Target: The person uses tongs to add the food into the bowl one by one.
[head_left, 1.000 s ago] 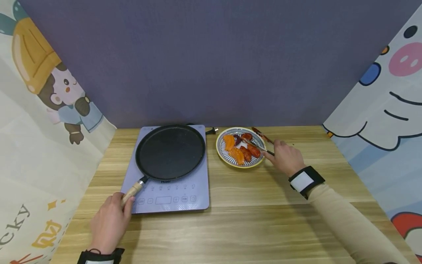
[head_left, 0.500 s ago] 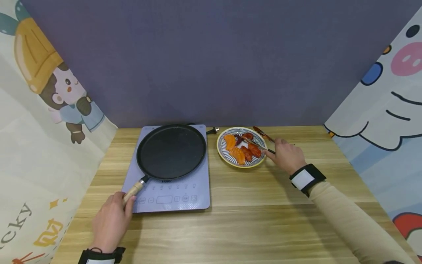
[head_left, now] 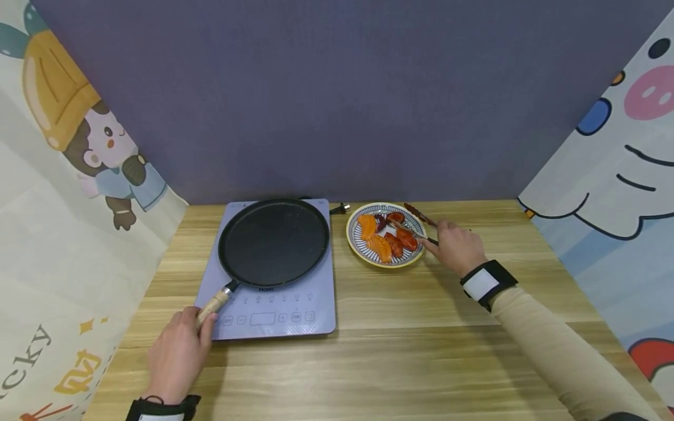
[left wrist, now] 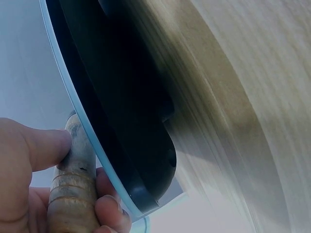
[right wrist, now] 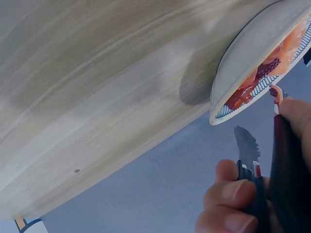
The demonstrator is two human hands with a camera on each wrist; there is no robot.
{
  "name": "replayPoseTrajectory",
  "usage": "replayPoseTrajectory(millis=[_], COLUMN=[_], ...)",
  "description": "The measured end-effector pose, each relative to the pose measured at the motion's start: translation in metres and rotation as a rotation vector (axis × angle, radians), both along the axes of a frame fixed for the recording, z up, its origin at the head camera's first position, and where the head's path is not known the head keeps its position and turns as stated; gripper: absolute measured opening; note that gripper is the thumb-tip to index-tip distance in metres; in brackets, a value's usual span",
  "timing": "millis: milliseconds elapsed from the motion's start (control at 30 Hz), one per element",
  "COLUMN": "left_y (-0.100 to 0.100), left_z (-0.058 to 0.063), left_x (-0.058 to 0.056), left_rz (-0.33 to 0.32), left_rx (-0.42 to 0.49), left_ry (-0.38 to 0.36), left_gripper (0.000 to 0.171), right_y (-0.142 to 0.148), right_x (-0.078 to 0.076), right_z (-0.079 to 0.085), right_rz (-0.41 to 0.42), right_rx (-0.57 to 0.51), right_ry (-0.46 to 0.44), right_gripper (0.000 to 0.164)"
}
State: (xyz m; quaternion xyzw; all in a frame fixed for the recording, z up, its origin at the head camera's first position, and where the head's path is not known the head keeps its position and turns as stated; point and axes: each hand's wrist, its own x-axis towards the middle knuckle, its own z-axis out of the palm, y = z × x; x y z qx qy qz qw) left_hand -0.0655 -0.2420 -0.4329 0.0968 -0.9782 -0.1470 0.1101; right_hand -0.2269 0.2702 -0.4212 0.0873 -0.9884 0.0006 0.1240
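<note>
My left hand [head_left: 176,354] grips the wooden handle [head_left: 213,309] of a flat black frying pan [head_left: 274,242]. The pan sits on a lavender induction cooktop [head_left: 263,327]; in the left wrist view the thumb and fingers wrap round the handle [left wrist: 73,194]. With my right hand [head_left: 459,250] I hold black-handled tongs [right wrist: 286,165], spread wide. One tong arm reaches over a patterned plate [head_left: 360,252], its tip among the food; the other arm stays beyond the rim. On the plate lie orange slices [head_left: 379,248], glossy red pieces [head_left: 406,238] and a dark purple piece [head_left: 380,222].
A black power plug [head_left: 341,209] lies between the cooktop and the plate. The wooden table [head_left: 400,362] runs back to a grey-blue panel [head_left: 347,117], with cartoon-printed sheets [head_left: 63,245] on both sides.
The tongs and my right hand shift only slightly at the plate. My left hand and the pan keep their places.
</note>
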Motion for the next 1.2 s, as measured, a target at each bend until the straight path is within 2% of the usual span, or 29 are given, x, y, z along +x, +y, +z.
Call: replayPoseTrajectory(millis=[233,667,900,1200], left_y=[0.000,0.002,-0.001,0.000], left_z=[0.000,0.000,0.000,-0.001], left_x=[0.000,0.001,0.003,0.001], left_rz=[0.003,0.012,-0.001,-0.015], left_rx=[0.003,0.009,0.023,0.010], left_ry=[-0.006,-0.012,-0.017,0.021], left_gripper=[0.038,0.037,0.036,0.036], right_y=[0.000,-0.006,-0.009,-0.010], right_x=[-0.002,-0.005,-0.011,-0.014], right_z=[-0.005,0.000,-0.002,-0.003], right_rz=[0.000,0.001,-0.002,0.004], right_rx=[0.035,0.053,0.074,0.076], right_ry=[-0.011,-0.052,-0.104,-0.079], right_gripper=[0.058,0.056,0.057,0.053])
